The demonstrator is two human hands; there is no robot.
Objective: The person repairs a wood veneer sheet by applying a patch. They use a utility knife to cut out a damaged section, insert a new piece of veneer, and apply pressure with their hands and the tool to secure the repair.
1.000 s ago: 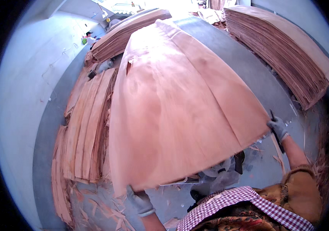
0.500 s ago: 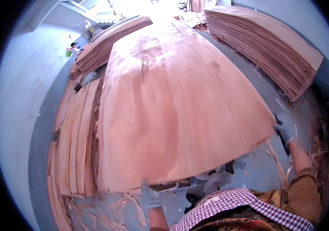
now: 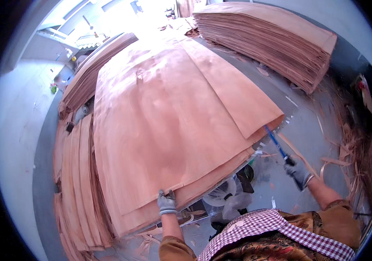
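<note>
A large sheet of thin wood veneer (image 3: 168,117) lies on a low stack in front of me. My gloved left hand (image 3: 167,202) is closed on its near edge, fingers on top. Below that edge, another veneer layer (image 3: 212,177) shows. My gloved right hand (image 3: 298,174), off the stack's right corner, is wrapped round the black handle of a long blue tool (image 3: 275,140). The tool's far end reaches under the raised, curling corner of a veneer strip (image 3: 238,93) along the right side. That tip is hidden, so I cannot tell the tool's exact kind.
A tall veneer stack (image 3: 264,43) stands at the far right, another (image 3: 101,65) at the far left. Narrow veneer strips (image 3: 75,182) lie piled along the left. Clear plastic bags (image 3: 233,202) sit by the near edge. Wood scraps (image 3: 347,152) litter the floor on the right.
My left hand has come onto the veneer's near edge, which now sits back from the layer below. My right hand has moved left and nearer; the blue tool reaches under the lifted right corner.
</note>
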